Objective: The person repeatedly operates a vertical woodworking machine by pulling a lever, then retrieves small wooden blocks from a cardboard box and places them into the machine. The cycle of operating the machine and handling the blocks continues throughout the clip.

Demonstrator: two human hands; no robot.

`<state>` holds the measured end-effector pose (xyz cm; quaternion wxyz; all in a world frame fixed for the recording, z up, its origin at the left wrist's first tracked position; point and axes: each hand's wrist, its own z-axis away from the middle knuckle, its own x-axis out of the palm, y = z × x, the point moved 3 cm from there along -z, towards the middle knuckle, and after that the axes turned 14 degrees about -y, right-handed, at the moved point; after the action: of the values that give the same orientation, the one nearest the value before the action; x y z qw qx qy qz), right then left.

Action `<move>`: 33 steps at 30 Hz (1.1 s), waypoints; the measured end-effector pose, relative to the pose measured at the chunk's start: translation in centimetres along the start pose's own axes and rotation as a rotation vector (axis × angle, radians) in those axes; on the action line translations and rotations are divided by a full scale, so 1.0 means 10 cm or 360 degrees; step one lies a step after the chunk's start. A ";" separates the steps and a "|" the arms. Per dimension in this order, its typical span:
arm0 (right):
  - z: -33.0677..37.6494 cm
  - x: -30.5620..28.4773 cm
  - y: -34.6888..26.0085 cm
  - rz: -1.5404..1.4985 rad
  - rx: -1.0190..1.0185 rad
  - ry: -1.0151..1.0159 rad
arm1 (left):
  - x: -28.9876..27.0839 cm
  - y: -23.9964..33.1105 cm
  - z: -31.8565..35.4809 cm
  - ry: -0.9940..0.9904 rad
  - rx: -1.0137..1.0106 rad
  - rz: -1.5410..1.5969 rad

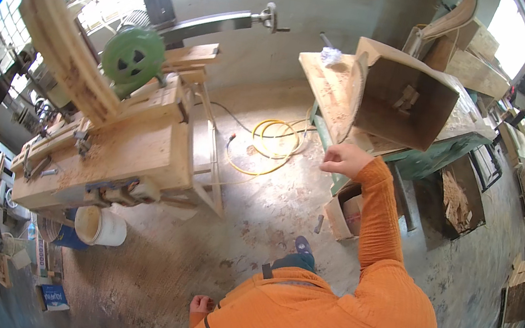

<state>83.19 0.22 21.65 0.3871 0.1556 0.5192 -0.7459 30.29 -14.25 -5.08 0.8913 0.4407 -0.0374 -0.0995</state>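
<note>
My right hand is stretched forward with its fingers curled in, and nothing shows in them. It appears just in front of the near corner of a green-sided workbench. On that bench an open cardboard box lies on its side, with a small pale piece inside. Left of the box is a light wooden board, bearing a crumpled clear-and-white bundle. Low beside my body, my left hand has its fingers loosely closed, with no object visible there; part of it is hidden by my orange sleeve.
A wooden workbench with clamps, shavings and a green round machine part stands left. A yellow hose coils on the floor ahead. White bucket sits lower left. Beneath the green bench are a small wooden box and a bin.
</note>
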 end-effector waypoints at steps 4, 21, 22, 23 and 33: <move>0.26 -0.84 0.92 -0.0578 -0.0192 0.0053 | 0.61 0.41 -0.41 -0.0011 0.0037 0.0006; -1.60 -2.29 3.03 0.0712 0.0094 0.1039 | 3.13 1.35 -1.00 -0.0377 0.0181 -0.0454; -1.62 -2.33 2.98 0.0442 0.0143 0.0959 | 3.11 1.32 -0.96 -0.0341 0.0068 -0.0352; -1.57 -2.35 2.94 0.0010 -0.0020 0.0963 | 3.10 1.25 -0.92 -0.0312 -0.0046 -0.0238; -0.06 -2.07 2.57 -0.0179 -0.0226 0.0585 | 3.73 1.92 -1.27 -0.0829 0.0312 -0.0873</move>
<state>115.56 5.19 17.67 0.2534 0.2322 0.6405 -0.6868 71.47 -0.90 1.62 0.7461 0.4773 -0.1526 -0.4385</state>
